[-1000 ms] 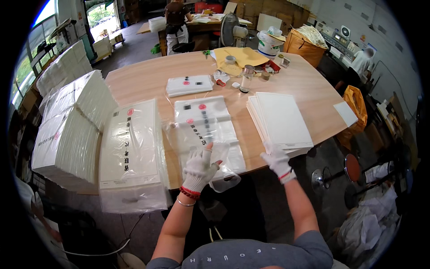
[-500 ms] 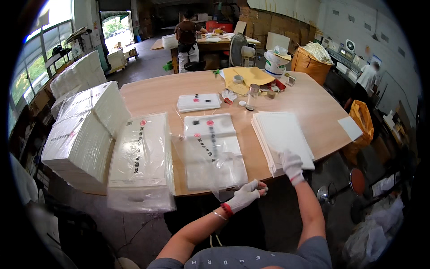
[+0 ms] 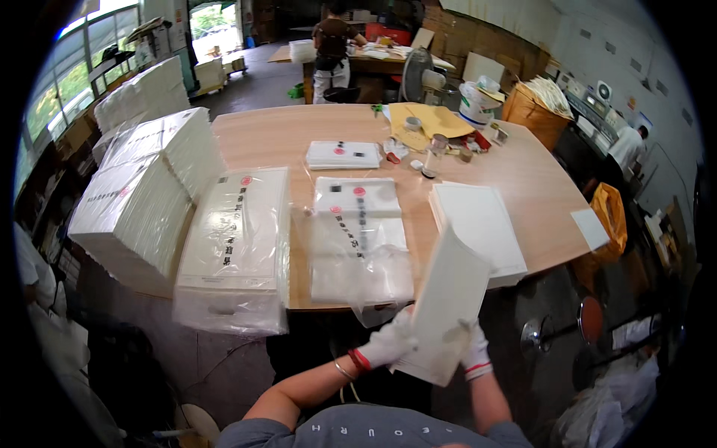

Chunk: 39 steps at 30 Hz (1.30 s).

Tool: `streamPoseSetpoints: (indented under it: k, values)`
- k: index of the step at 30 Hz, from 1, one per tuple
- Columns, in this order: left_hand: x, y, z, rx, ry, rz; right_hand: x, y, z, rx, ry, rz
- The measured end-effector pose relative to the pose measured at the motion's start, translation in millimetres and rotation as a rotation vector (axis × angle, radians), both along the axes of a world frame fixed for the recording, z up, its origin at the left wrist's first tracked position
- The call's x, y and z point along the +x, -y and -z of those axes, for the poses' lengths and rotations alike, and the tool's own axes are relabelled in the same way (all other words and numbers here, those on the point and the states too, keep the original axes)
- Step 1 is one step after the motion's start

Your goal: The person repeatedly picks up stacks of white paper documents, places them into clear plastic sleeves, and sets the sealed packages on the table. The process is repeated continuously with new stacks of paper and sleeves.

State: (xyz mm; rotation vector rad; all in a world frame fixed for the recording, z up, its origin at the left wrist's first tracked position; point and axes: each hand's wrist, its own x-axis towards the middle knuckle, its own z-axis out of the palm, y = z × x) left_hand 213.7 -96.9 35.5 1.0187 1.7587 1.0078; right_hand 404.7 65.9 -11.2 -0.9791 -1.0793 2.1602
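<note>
A white paper sheaf (image 3: 447, 306) stands tilted between my hands, in front of the table's near edge. My left hand (image 3: 391, 340), in a white glove, is closed on its left edge. The right hand (image 3: 476, 349), also gloved, grips its lower right side, with the fingers partly hidden. Beyond it lies a stack of white paper (image 3: 482, 224). To the left is a pile of clear printed plastic bags (image 3: 360, 261), and farther left a pile of filled, plastic-covered packs (image 3: 233, 239).
Tall plastic-wrapped stacks (image 3: 127, 201) fill the table's left end. Farther back are a folded white bundle (image 3: 343, 155), a glass jar (image 3: 435, 153), yellow paper (image 3: 433, 123) and a white bucket (image 3: 476, 104). A stool (image 3: 591, 322) stands at the right. Two people work in the background.
My right hand has lifted a paper sheaf off the stack and brought it toward me. The left hand, which was free, now grips its left edge.
</note>
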Motion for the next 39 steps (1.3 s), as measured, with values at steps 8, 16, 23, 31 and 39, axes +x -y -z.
streamPoseSetpoints:
  k: [8, 16, 23, 31, 39]
  values:
    - [18, 12, -36, 0.34, -0.724, 0.182, -62, 66, -35, 0.572, -0.011, 0.092]
    - [-139, -7, -54, 0.065, -0.154, -0.398, -16, 42, -93, 1.717, 0.477, -0.271]
    - [-17, -19, -65, 0.42, -0.674, 0.095, -92, 28, -33, 1.572, 0.836, -0.761]
    - [-93, 4, 56, 0.439, -0.981, -0.084, -167, 35, 24, 1.373, 0.812, 0.045]
    - [-159, 55, 91, 0.164, -0.346, -0.676, -194, -2, 13, 1.258, 1.047, -0.452]
